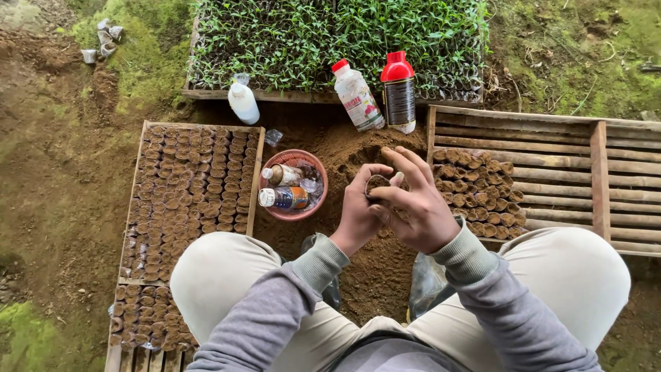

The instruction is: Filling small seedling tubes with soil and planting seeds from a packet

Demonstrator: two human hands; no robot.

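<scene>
**Hands packing a small soil pot between two seedling trays**

At the far left, a wooden tray [187, 200] lies on the bare ground, filled row on row with small brown soil pots packed tight together. Above its upper right corner stands a white plastic bottle [243, 102]. Just beside the tray's right edge sits a round reddish bowl [274, 209] holding two small bottles laid on their sides and some clear wrapping.

In the middle, above a heap of loose brown soil [344, 148], the person's left hand [359, 210] curls around a small soil pot [377, 186], its grip closed about the pot's side with the open top facing up. The right hand [418, 207] touches the same pot from the right, thumb and lower fingers pinching its rim while the upper fingers stand spread and lifted. The pot is held in the air between both hands, over the soil heap and just left of the right-hand tray.

Behind the hands stand a white bottle with a red cap [357, 95] and a dark bottle with a red cap [399, 91], in front of a bed of green seedlings [330, 41].

To the right, a slatted wooden tray [599, 179] holds a small block of finished pots [478, 193] at its left end.
</scene>
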